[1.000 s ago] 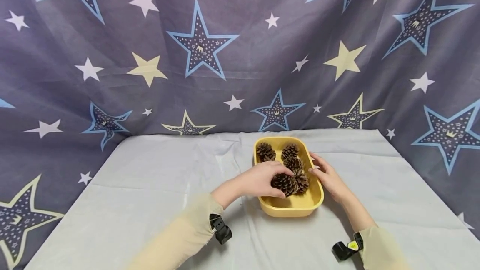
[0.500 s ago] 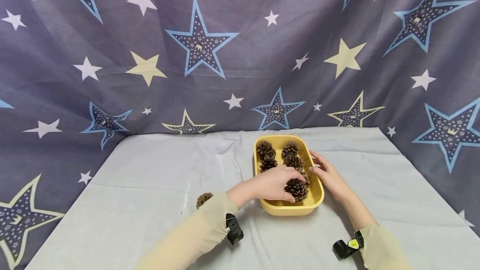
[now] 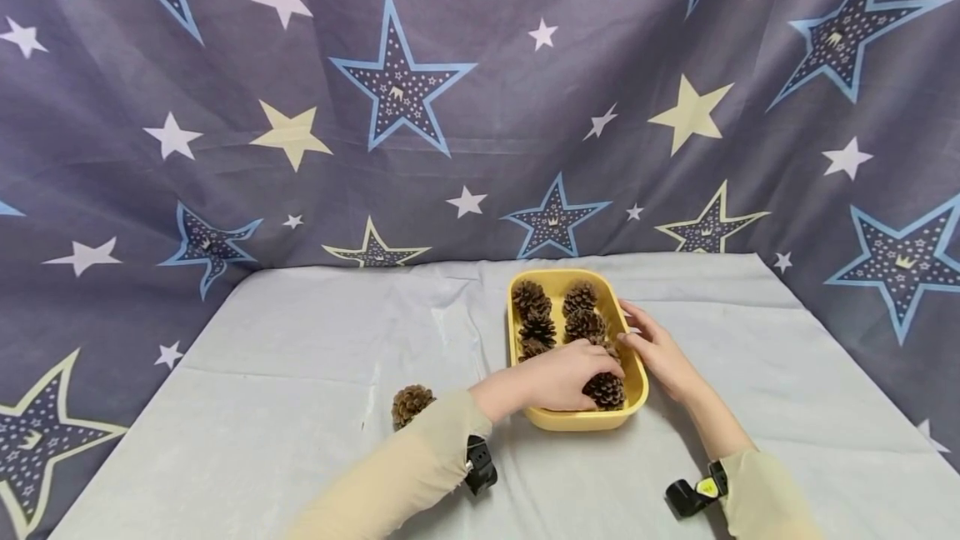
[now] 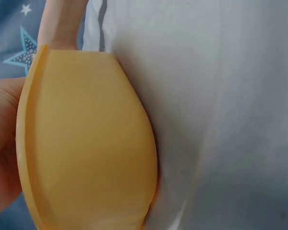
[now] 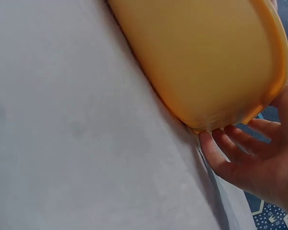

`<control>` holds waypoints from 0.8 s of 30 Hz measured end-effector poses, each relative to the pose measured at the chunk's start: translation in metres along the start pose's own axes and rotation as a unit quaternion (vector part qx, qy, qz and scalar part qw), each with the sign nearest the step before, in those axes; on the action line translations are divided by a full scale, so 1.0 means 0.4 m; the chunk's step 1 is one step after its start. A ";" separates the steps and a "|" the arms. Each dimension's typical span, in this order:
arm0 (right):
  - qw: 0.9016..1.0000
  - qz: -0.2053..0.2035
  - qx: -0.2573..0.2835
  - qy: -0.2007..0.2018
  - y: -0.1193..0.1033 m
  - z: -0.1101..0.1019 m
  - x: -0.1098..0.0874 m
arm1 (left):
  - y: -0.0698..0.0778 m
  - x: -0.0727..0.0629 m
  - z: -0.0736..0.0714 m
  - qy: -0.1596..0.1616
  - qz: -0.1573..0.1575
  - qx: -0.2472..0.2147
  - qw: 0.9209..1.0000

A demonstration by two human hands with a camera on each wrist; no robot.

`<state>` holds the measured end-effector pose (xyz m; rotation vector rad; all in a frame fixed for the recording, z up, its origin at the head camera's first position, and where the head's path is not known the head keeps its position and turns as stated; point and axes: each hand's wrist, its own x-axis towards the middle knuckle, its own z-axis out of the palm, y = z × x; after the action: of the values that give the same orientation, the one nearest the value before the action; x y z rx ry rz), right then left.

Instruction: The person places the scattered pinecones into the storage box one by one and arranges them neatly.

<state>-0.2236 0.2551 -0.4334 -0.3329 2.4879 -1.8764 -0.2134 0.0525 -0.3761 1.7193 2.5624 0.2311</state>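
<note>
In the head view my left hand (image 3: 566,375) reaches into a yellow plastic box (image 3: 551,421), its fingers and thumb round a brown pine cone (image 3: 604,391) near the box's front right corner. Several more pine cones (image 3: 538,327) lie inside in two rough columns, some partly covered by this hand. My right hand (image 3: 663,357) holds the box's right side, thumb over the rim and fingers along the outer wall. The right wrist view has its fingertips (image 5: 209,143) against the yellow wall (image 5: 201,57). From the left wrist only the box's outside (image 4: 89,143) and part of a hand show.
Another pine cone (image 3: 411,404) lies on the pale cloth-covered table (image 3: 300,357), left of the box and partly behind my left sleeve (image 3: 420,461). A dark curtain (image 3: 480,132) printed with stars hangs behind the table and along its sides.
My left hand has moved right and slightly toward the front of the box with its pine cone. More cones, including the one on the table, have come into view. My right hand stays put.
</note>
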 end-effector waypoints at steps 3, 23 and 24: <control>1.000 0.003 -0.003 0.000 0.000 0.000 0.000 | 0.003 0.007 0.005 -0.001 -0.001 0.015 1.000; 1.000 -0.001 0.001 0.001 -0.004 0.002 -0.003 | 0.005 0.021 0.024 -0.024 -0.010 -0.005 1.000; 1.000 0.000 0.000 0.001 -0.004 0.001 -0.003 | 0.003 0.021 0.024 -0.023 -0.010 -0.007 1.000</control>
<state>-0.2221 0.2544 -0.4322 -0.3317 2.4902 -1.8776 -0.2144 0.0616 -0.3850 1.6735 2.5375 0.2049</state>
